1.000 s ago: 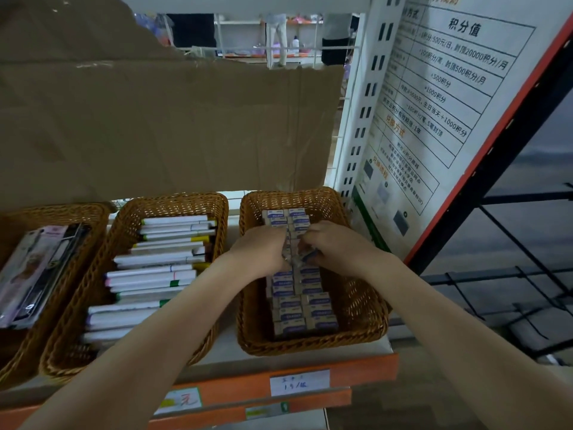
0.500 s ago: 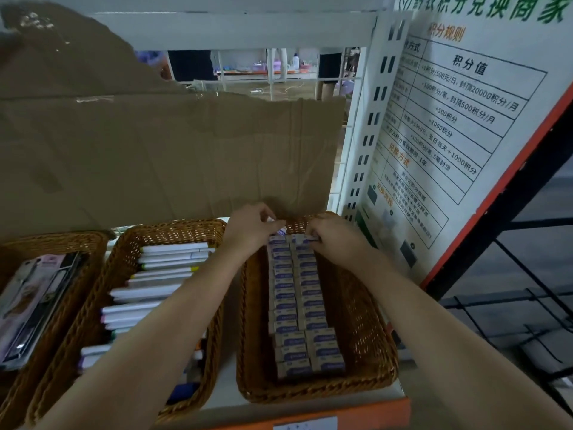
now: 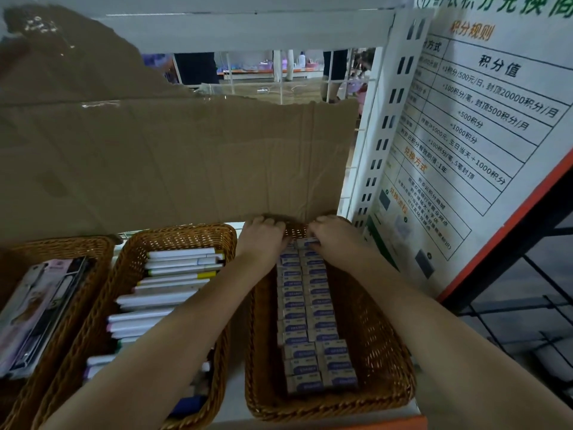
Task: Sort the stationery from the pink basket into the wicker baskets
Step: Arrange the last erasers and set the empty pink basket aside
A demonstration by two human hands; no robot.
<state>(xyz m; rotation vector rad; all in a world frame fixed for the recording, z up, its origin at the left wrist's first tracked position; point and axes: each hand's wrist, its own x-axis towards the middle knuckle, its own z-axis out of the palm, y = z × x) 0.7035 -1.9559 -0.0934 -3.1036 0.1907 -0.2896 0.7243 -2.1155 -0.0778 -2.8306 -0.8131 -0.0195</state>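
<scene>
The right wicker basket (image 3: 387,352) holds two neat rows of small boxed erasers (image 3: 307,308) with purple labels. Both my hands are at its far end, side by side. My right hand (image 3: 336,240) pinches the farthest eraser (image 3: 307,242) of the right row. My left hand (image 3: 263,240) has its fingers curled down over the far end of the left row; its fingertips are hidden, so its grip is unclear. The pink basket is out of view.
A middle wicker basket (image 3: 186,235) is full of white pens (image 3: 173,274). The left wicker basket (image 3: 62,246) holds flat packaged items (image 3: 37,308). A cardboard sheet (image 3: 186,159) hangs just behind the baskets. A printed poster (image 3: 465,150) stands at the right.
Both hands have moved from the middle of the eraser rows to the basket's far end. The camera has come closer and tilted up.
</scene>
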